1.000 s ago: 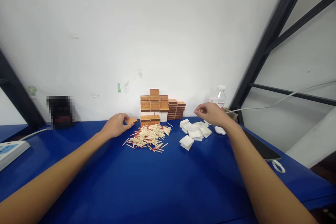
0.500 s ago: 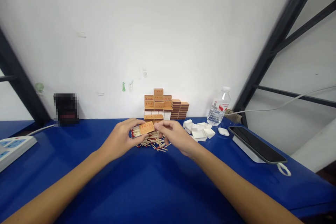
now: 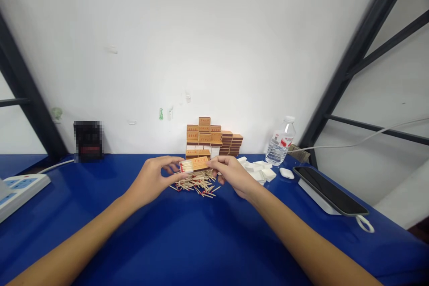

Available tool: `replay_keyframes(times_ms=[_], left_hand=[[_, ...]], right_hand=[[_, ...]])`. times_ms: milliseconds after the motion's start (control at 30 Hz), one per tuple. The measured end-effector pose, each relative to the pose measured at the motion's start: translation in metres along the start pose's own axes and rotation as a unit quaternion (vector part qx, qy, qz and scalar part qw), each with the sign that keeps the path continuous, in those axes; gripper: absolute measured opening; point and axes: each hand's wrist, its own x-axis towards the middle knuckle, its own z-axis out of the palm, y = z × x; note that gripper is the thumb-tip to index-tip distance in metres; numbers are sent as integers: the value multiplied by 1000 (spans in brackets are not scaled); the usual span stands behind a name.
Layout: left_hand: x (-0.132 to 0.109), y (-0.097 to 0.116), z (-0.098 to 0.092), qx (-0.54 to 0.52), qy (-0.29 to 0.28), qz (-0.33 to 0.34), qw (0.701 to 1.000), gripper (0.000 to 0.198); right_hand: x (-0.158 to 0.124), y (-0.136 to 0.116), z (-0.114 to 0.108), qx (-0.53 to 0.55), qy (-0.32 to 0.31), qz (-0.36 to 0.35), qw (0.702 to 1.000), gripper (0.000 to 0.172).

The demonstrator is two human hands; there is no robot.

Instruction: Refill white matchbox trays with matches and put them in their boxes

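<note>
A partly open matchbox (image 3: 201, 163) hangs above the table, its tray of red-tipped matches sticking out of the orange sleeve on the left. My right hand (image 3: 231, 173) pinches the sleeve's right end between thumb and fingers. At the tray end, my left hand (image 3: 156, 178) has its fingertips on the upper edge and its thumb along the lower edge. Beneath the box lies a heap of loose matches (image 3: 197, 183). Just behind, orange matchboxes (image 3: 204, 136) are stacked against the wall, with several white pieces among the lower rows.
White box trays (image 3: 259, 170) lie piled right of the matches. Farther right are a water bottle (image 3: 280, 143), a white earphone case (image 3: 287, 173) and a phone (image 3: 330, 190) on a white block. A power strip (image 3: 23, 192) sits at the left, near a blurred black object (image 3: 89, 142).
The matchbox has shifted right relative to my left hand, whose fingers now reach only its tray end. Slightly more of the tray shows. The whole view has tipped a little.
</note>
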Motion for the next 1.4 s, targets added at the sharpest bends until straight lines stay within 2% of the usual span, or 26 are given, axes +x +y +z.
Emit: replay_keyframes(times_ms=[167,267,433,633,700,767,833,933,1033,1167,1400], left_hand=[[0,-3,2,-10,12,-17,1000,46],[0,-4,2,-2,19,-4,1000,46],[-4,-6,3,0,16,25,1000,38],[-7,-7,4,-16,9,-4,1000,35],[-7,-10,3,-19,21,-10,1000,35],[-7,-14,1,-13,40,-20,999,36],[-8,-18,0,-2,50,-22,999,36],[-10,-21,1,8,36,-9,999,36],[-11,-21,2,10,28,-6,1000,36],[-12,-20,5,4,19,-3,1000,36],[-13,-18,8,3,15,-5,1000,38]], right_hand=[[4,1,-7,-17,27,13,999,25],[3,1,-6,-20,33,15,999,34],[-2,-2,0,0,2,30,1000,48],[-3,-2,-4,-2,-5,30,1000,50],[1,-2,-18,-19,14,25,999,51],[9,-4,-42,-37,55,15,998,50],[22,-7,-75,-51,124,4,991,49],[46,-10,-128,-105,239,15,965,50],[67,-6,-164,-162,260,25,952,48],[85,4,-178,-200,231,47,951,45],[88,12,-172,-167,233,25,958,45]])
